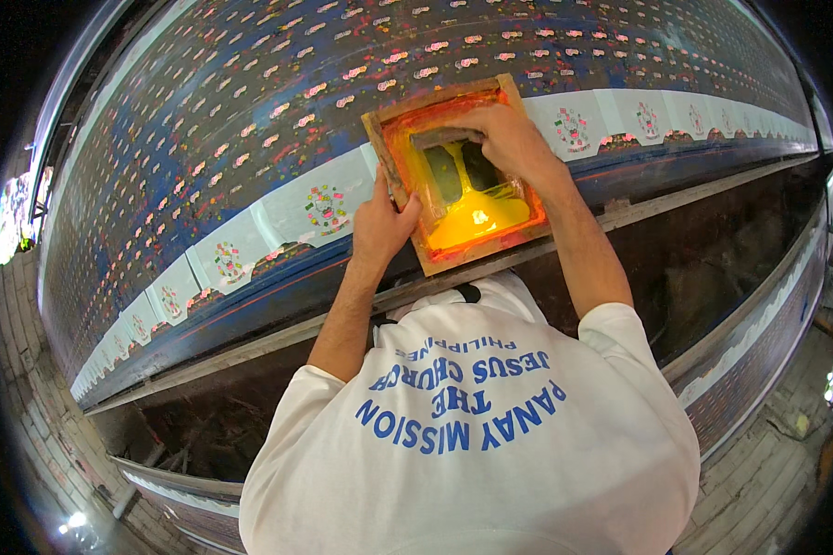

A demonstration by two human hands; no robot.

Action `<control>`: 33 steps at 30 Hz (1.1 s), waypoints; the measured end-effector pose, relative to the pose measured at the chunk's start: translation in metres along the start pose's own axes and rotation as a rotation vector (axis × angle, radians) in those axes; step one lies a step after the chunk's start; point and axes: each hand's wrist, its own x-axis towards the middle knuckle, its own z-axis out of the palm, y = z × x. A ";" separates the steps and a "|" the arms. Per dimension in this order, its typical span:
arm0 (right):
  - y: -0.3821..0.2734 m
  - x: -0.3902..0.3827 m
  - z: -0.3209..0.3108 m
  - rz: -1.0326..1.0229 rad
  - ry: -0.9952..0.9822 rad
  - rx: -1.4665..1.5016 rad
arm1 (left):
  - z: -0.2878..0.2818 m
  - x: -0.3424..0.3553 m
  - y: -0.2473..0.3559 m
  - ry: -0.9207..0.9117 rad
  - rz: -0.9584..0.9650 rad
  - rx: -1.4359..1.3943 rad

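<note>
A wooden screen printing frame (483, 263) lies tilted over the row of white fabric pieces on a long table. Its inside is stained orange and red, and a pool of bright yellow ink (481, 218) sits at the near end of the mesh. My left hand (382, 220) grips the frame's left side bar, thumb toward the inside. At the far end of the mesh, my right hand (512, 141) is closed round a dark, ink-stained squeegee (428, 140). A strand of yellow ink runs from the squeegee down to the pool.
White fabric pieces with multicoloured prints line the table edge, one (317, 199) left of the frame and another (578, 118) right of it. Small pale and red marks cover the dark tabletop (278, 102). A wooden rail (703, 191) runs along the near edge. Another printed table (750, 379) stands behind me.
</note>
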 end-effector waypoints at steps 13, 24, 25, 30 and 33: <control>-0.014 -0.126 0.048 -0.043 0.107 -0.079 | -0.006 0.005 0.014 -0.103 -0.077 0.033; -0.006 -0.131 0.040 -0.080 0.094 -0.065 | -0.005 0.003 0.016 -0.084 -0.079 0.011; -0.007 -0.130 0.035 -0.078 0.076 -0.056 | -0.003 0.000 0.016 -0.025 -0.031 -0.016; 0.035 -0.144 0.008 -0.158 0.106 -0.118 | 0.027 0.003 0.046 0.067 0.042 -0.077; 0.064 -0.157 -0.028 -0.158 0.130 -0.096 | 0.057 0.017 0.080 0.085 0.058 -0.135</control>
